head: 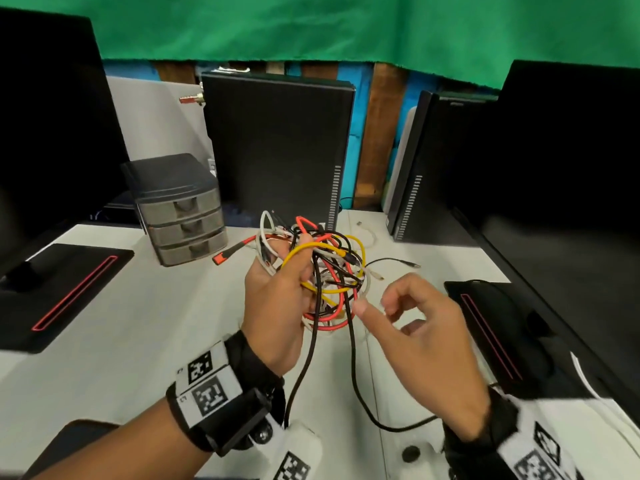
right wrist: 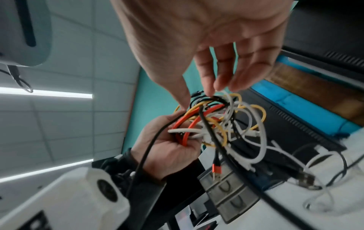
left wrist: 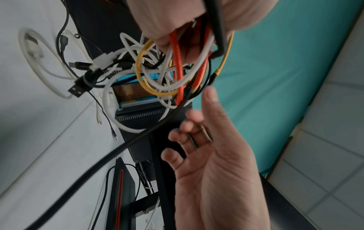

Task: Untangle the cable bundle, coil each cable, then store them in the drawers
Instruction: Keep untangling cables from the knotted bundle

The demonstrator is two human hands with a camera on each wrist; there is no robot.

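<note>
A tangled cable bundle (head: 332,268) of red, yellow, white and black cables is held above the white table (head: 156,323). My left hand (head: 287,282) grips it from the left, fingers curled through the loops. In the left wrist view the bundle (left wrist: 173,74) hangs below that hand (left wrist: 167,20). My right hand (head: 375,306) is at the bundle's right edge, fingers loosely spread and holding nothing. Its fingertips (right wrist: 222,87) touch the top of the bundle (right wrist: 216,124). Two black cables (head: 353,358) trail down to the table. A grey three-drawer unit (head: 183,216) stands at the back left, drawers closed.
Two black computer towers (head: 277,150) (head: 415,168) stand behind the bundle. Dark monitors flank the table, with their bases (head: 65,289) (head: 502,327) on either side. A loose white cable (head: 370,235) and a thin black cable (head: 398,261) lie on the table beyond my hands.
</note>
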